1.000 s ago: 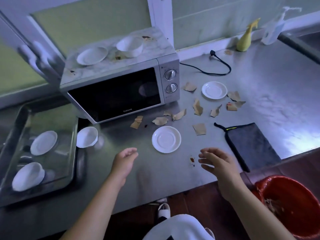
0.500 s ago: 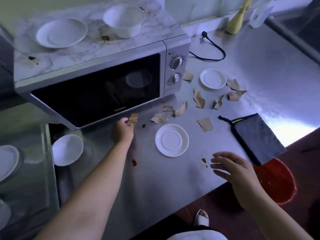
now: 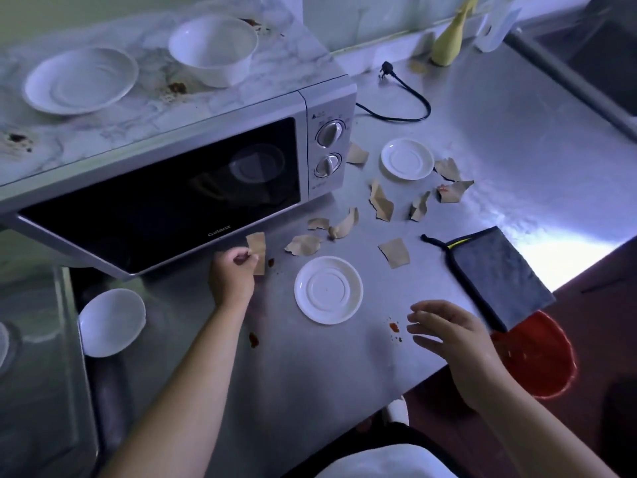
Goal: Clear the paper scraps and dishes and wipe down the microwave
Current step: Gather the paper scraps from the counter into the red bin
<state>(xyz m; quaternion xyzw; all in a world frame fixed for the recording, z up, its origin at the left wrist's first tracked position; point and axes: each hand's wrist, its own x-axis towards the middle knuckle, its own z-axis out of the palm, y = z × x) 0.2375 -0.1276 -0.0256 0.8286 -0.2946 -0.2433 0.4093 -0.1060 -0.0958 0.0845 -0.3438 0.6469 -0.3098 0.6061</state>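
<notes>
Your left hand point(image 3: 231, 277) pinches one brown paper scrap point(image 3: 258, 248) just under the microwave point(image 3: 165, 191) door's lower edge. Your right hand point(image 3: 448, 334) hangs spread and holds nothing, over the counter point(image 3: 517, 125) near its front edge.

Risks:
- The scrap is thin and torn, so a weak pinch likely drops or rips it.
- The sauce spot point(image 3: 271, 262) sits just beside it, so dragging would smear.
- Your left forearm could nudge the near saucer point(image 3: 328, 289) or the bowl point(image 3: 110, 322), and both should slide easily on steel.
- The grey cloth point(image 3: 496, 270) seems to hang a corner over the edge above the red bucket point(image 3: 537, 357), so a right-hand bump may tip it in.

Materials:
- The other scraps point(image 3: 382, 201) are ragged and curled, kraft-like, scattered between the microwave and the far saucer point(image 3: 406, 158).
- The counter is brushed metal.
- The dishes are glossy white and round, and the saucers have ringed wells.
- The microwave top is marble-patterned with brown stains, and carries a plate point(image 3: 81, 79) and a deep bowl point(image 3: 213, 48).
- The cloth looks plush, with black trim.
</notes>
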